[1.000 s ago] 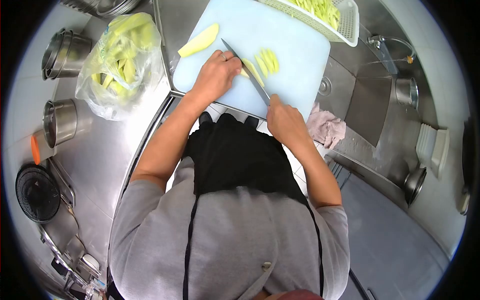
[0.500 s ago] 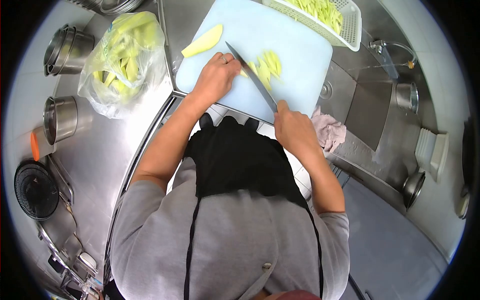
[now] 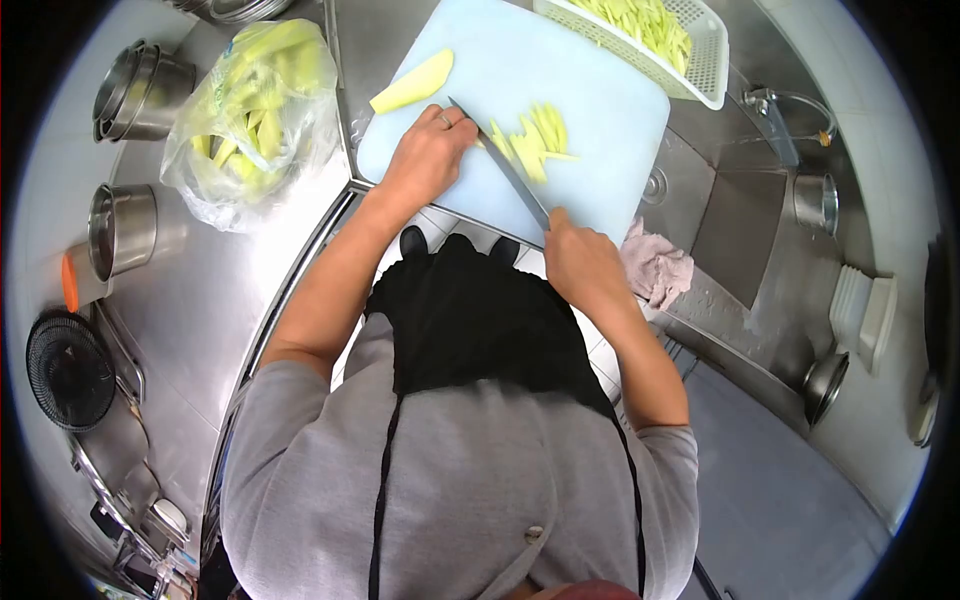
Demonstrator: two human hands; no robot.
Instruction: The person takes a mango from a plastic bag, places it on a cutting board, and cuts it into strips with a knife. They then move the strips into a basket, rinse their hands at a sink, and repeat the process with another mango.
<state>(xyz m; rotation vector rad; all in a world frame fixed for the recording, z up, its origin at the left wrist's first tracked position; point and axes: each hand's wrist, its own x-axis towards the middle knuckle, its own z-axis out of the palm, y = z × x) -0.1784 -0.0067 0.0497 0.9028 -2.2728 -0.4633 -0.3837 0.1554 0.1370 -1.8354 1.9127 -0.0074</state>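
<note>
My right hand [image 3: 583, 258] is wrapped round the handle of a kitchen knife [image 3: 512, 175], whose long blade slants across the board with its tip up and to the left. Beside the blade, the curled fingers of my left hand [image 3: 430, 150] press on a piece of pale green vegetable, mostly hidden under them. Thin cut strips [image 3: 540, 135] lie in a small pile right of the blade. A larger flat piece of the same vegetable [image 3: 413, 83] rests farther up on the white cutting board [image 3: 610, 110].
A white perforated basket [image 3: 712, 88] of strips stands at the board's far right corner. To the left sits a plastic bag [image 3: 250, 120] of vegetable pieces, near steel pots [image 3: 130, 230]. A pink cloth [image 3: 657, 265] lies by the sink [image 3: 740, 235] on the right.
The knife and my right hand have shifted slightly left, towards my left hand. The cut strips right of the blade have spread, one now sticking out rightwards.
</note>
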